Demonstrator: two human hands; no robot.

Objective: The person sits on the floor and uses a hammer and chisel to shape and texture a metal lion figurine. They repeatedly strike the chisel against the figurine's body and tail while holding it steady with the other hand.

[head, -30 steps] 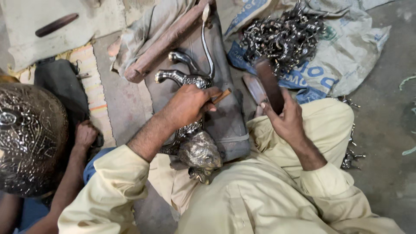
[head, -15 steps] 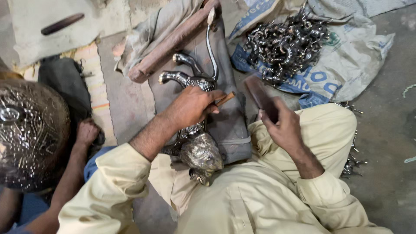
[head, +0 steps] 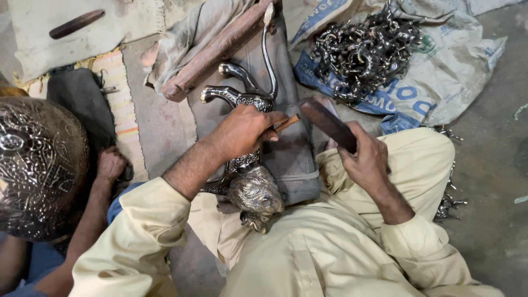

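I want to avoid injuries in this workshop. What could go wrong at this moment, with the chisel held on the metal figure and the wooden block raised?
1. The left hand pinches the short chisel close to its struck end, so a stray blow from the wooden block in the right hand might hit fingers.
2. The metal figure rests on the lap, so it may shift.

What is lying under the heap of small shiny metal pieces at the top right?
The heap of small shiny metal pieces lies on a crumpled white woven sack with blue print spread on the floor. Whatever is below the sack is covered.
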